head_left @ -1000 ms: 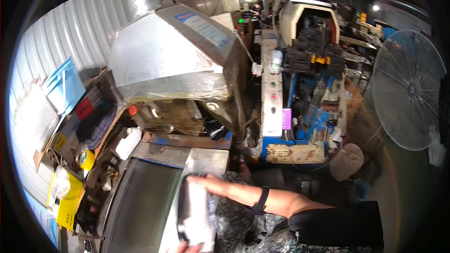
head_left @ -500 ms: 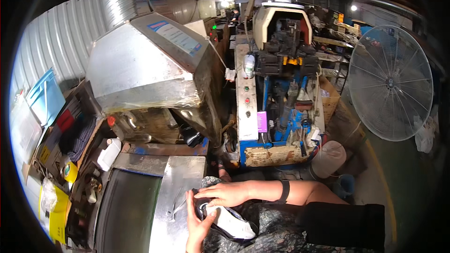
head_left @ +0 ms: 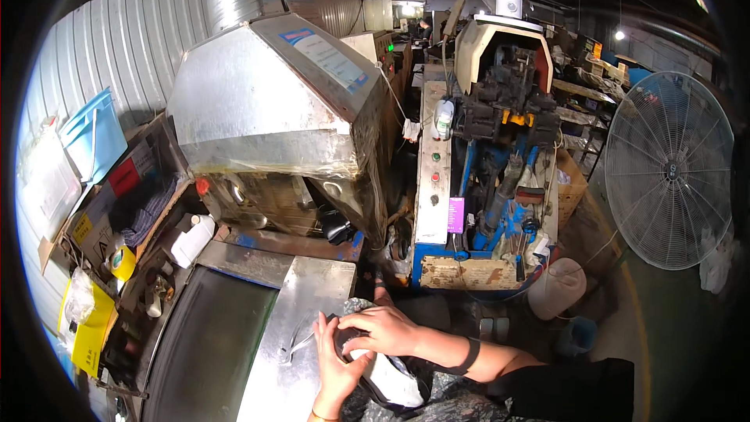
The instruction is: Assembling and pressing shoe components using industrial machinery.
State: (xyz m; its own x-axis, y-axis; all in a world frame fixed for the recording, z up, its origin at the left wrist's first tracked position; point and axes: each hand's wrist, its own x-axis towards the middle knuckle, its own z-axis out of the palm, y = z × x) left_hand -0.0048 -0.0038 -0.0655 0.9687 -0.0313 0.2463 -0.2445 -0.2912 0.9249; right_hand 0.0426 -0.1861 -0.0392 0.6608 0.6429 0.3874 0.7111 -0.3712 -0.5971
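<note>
Black-and-white shoe-shaped piece [head_left: 394, 381] being held over dark floral cloth [head_left: 457, 392], bare L hand [head_left: 338, 373] & bare R hand [head_left: 387, 330] w/ fingers clamping its dark end, flat silver metal plate [head_left: 312, 289] sitting nearby

A black-and-white shoe [head_left: 393, 381], blurred and running up and down the frame at lower centre a second earlier, now slants toward the lower right. The left hand [head_left: 337, 371] has risen from the bottom edge to the right hand [head_left: 381, 330], whose fingers, flatter half a second ago, bend.
</note>
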